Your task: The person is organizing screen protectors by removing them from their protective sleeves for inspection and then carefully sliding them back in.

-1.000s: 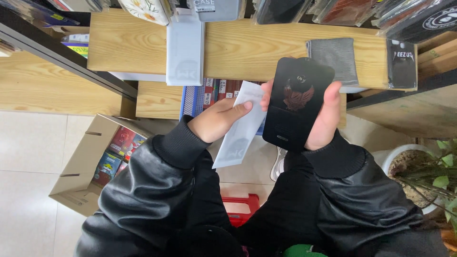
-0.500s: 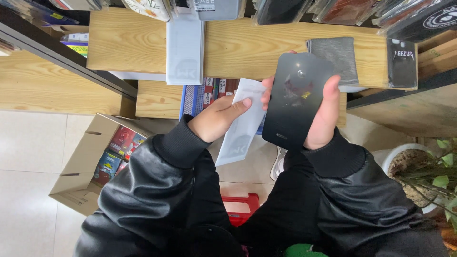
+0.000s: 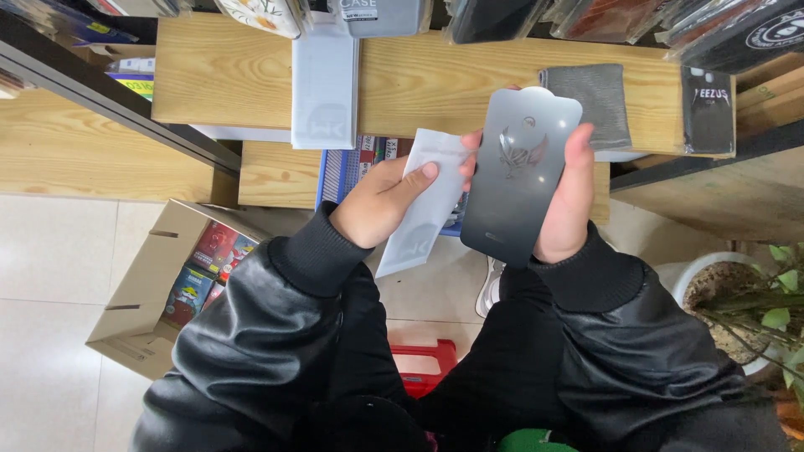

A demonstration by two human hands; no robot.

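Note:
My right hand [image 3: 571, 194] holds a dark glossy phone case package [image 3: 519, 172] upright, thumb on its right edge and fingers behind its left edge. A pale emblem shows on its face under glare. My left hand [image 3: 378, 201] grips a white flat sleeve [image 3: 425, 201] just left of the dark package, the thumb pressed on the sleeve's front. Both hands are raised in front of a wooden shelf [image 3: 435, 84]. My black jacket sleeves reach up from the bottom of the view.
A white package [image 3: 324, 79] and a grey pouch [image 3: 596, 99] hang at the shelf front. A black package [image 3: 708, 105] hangs at right. An open cardboard box [image 3: 159, 285] stands on the tiled floor at left. A red stool [image 3: 423, 368] is below; a potted plant [image 3: 754, 310] stands at right.
The dark package has tilted so that glare now washes over its face. The white sleeve has shifted slightly up and right with my left hand.

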